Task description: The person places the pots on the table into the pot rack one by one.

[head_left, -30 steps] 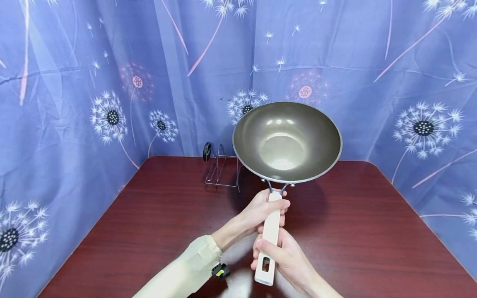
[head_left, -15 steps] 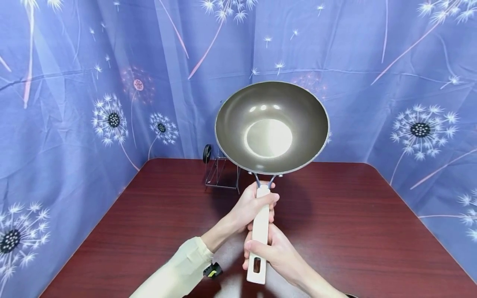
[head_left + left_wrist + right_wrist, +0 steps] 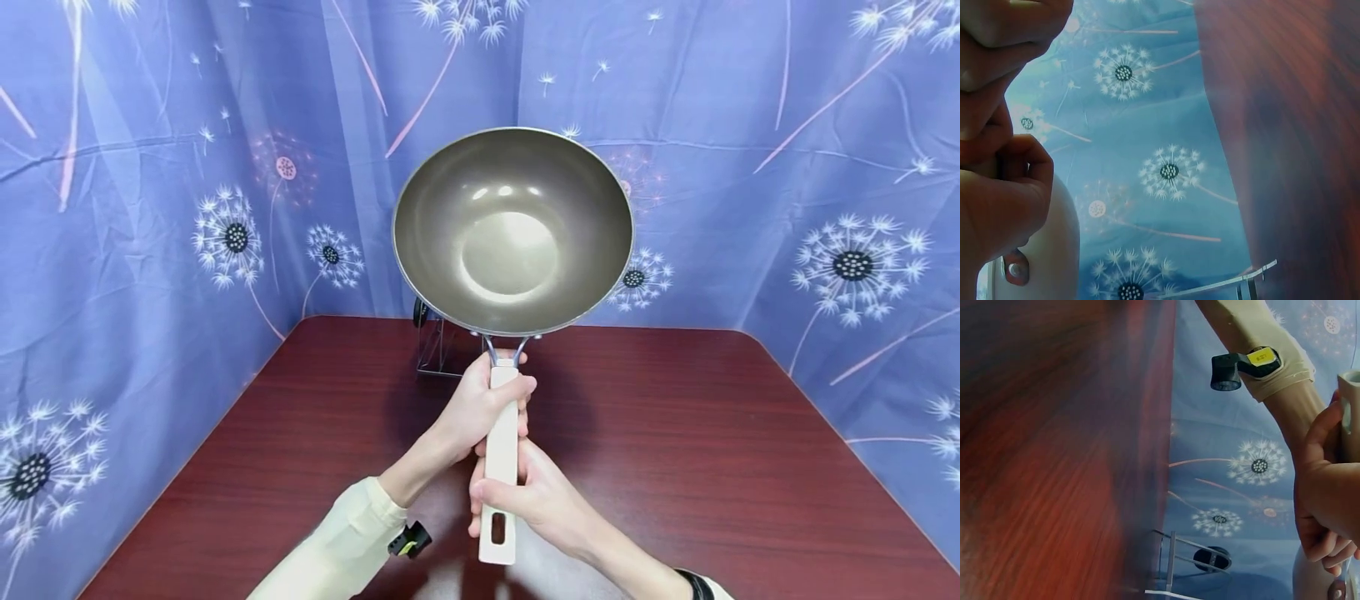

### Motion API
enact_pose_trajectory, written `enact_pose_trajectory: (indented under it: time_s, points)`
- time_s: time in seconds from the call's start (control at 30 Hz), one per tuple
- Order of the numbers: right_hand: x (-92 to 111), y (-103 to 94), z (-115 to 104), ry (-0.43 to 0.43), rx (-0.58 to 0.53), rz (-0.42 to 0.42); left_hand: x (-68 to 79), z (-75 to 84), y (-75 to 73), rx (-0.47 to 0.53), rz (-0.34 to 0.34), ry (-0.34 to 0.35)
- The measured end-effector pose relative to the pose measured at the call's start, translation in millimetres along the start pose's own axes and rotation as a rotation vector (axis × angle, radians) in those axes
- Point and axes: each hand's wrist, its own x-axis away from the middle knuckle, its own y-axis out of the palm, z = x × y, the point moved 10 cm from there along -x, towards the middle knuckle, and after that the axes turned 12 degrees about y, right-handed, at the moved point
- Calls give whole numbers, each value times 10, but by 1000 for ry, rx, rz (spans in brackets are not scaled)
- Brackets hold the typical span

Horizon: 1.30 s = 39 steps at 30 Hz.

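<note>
A deep wok with a grey-brown inside and a cream handle is raised over the table, its inside facing me. My left hand grips the upper handle just below the metal fork. Lower down, my right hand wraps the handle, thumb across its front above the hanging slot. In the left wrist view, curled fingers show beside the pale outside of the wok. The right wrist view shows my left forearm with a black wrist camera and the handle's end.
A wire rack with a black round piece stands at the table's back, partly hidden behind the wok. The dark red wooden table spreads below. Blue dandelion-print curtain encloses the back and both sides.
Both hands have carried the wok left and upward. Its handle now stands nearly straight, and the wok covers more of the wire rack. The grips look the same.
</note>
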Motion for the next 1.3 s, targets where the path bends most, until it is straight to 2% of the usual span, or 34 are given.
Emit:
enact_pose_trajectory:
  time_s: [0.2,0.4,0.53,0.73,1.0,1.17,1.3]
  points:
    - [-126,50,42,29,49,46,39,59,-161,-97,14,34]
    - [-242,8,103,131,182,208,55,104,-306,-138,36,85]
    - [-292,14,97,137,185,252,63,151,-384,-163,67,105]
    - [-370,82,94,65,160,204,90,206,-450,-173,89,104]
    - [-450,207,14,-84,116,96,117,340,-537,-224,148,110]
    - [-484,293,-40,-129,88,40,134,429,-573,-218,174,113]
    - [-500,339,-85,-174,62,10,135,508,-581,-212,182,144]
